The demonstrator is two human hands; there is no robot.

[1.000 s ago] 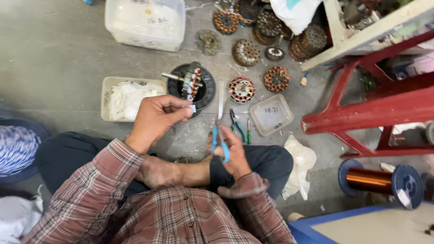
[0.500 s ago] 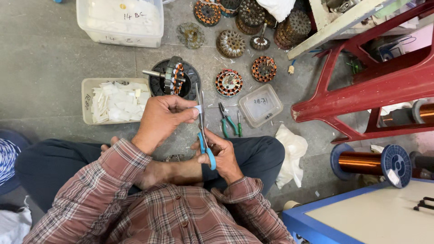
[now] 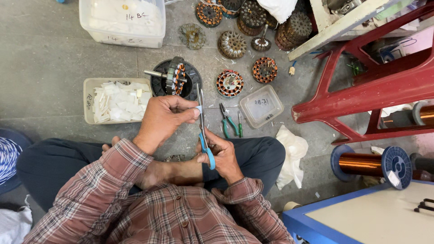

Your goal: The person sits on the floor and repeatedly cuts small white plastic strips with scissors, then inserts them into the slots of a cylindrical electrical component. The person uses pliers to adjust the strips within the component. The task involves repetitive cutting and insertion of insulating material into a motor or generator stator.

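Scissors [image 3: 204,135] stand upright between my hands over my lap: right hand [image 3: 224,156] fingers clamped on the blue handles, left hand [image 3: 163,118] fingers pinching a small white slip [image 3: 198,109] against the blades. On the floor, a tray [image 3: 89,100] holds white paper slips, a bin [image 3: 121,20] holds white sheets, and a small clear box [image 3: 261,106] looks empty. Since half a second ago, the scissors have tipped more upright.

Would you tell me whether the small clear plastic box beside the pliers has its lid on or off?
Lid on, apparently: the clear box shows a flat, rimmed top bearing handwriting. Whether anything lies inside cannot be told.
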